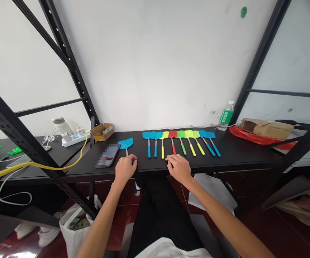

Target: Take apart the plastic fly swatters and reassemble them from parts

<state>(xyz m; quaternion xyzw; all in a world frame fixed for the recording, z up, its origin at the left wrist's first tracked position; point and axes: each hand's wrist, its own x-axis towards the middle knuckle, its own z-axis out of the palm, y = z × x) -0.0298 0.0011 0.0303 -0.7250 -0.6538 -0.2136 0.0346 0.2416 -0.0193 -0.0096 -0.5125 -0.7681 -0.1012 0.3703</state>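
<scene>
At far left we see green pieces [15, 151] on the table, then a white power strip [75, 139] with plugs in it and a yellow cable [63, 167] looping in front of it. Next along the black desk [238, 154] we find a small open box [102, 132] near the wall and, nearer to us, a phone [108, 155] lying flat. Just beside the phone lies a lone blue swatter [125, 143], its head toward the wall; our left hand [126, 167] covers its handle end with bent fingers, and we cannot tell whether they grip it. To the right, nine swatters lie in a row, heads away from us and partly overlapping: two blue [148, 135], one yellow [162, 147], one red [172, 134], one green [182, 141], two more yellow and two more blue. Our right hand [179, 166] is at the desk's front edge, at the lower end of the red one, fingers loosely curled; we cannot tell whether it grips that handle. Farther right stand a green-labelled bottle [226, 116] near the wall and, beyond it, brown paper packaging [267, 128] on a red bag [251, 138].
</scene>
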